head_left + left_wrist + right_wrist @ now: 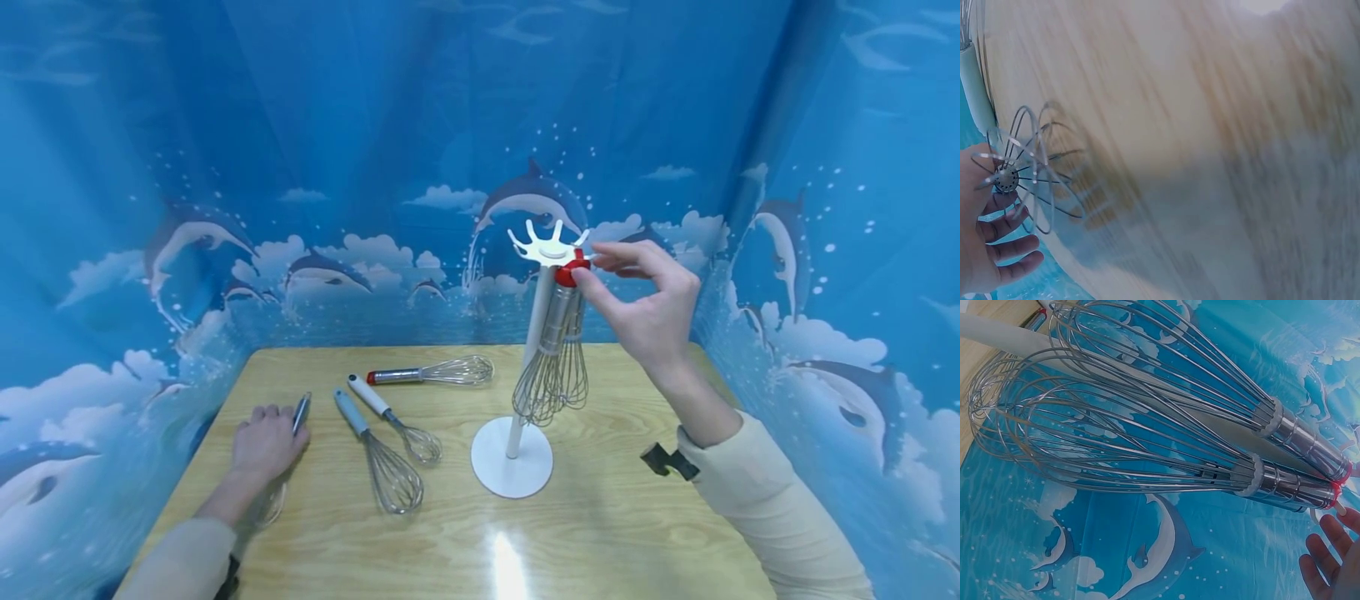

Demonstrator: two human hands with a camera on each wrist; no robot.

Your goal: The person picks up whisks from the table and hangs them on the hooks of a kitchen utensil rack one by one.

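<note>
My left hand (266, 442) lies on the table's left side and grips a whisk (302, 412) by its handle, between thumb and fingers. In the left wrist view that whisk's wire loops (1041, 169) point toward the camera. Steel whisks with red ends (555, 321) hang from a white stand (536, 317) with a crown of hooks. My right hand (652, 292) is raised beside the crown, its thumb at the red end of the front whisk and its other fingers spread. The right wrist view shows the hanging whisks' handles (1294, 484) close together, fingertips right at the red end.
Left of the stand's round base (512, 475) lie a red-ended steel whisk (431, 372), a small white-handled whisk (393, 419) and a light-blue-handled whisk (378, 454). A dolphin-print curtain (390, 167) surrounds the wooden table (615, 533) at the back and sides.
</note>
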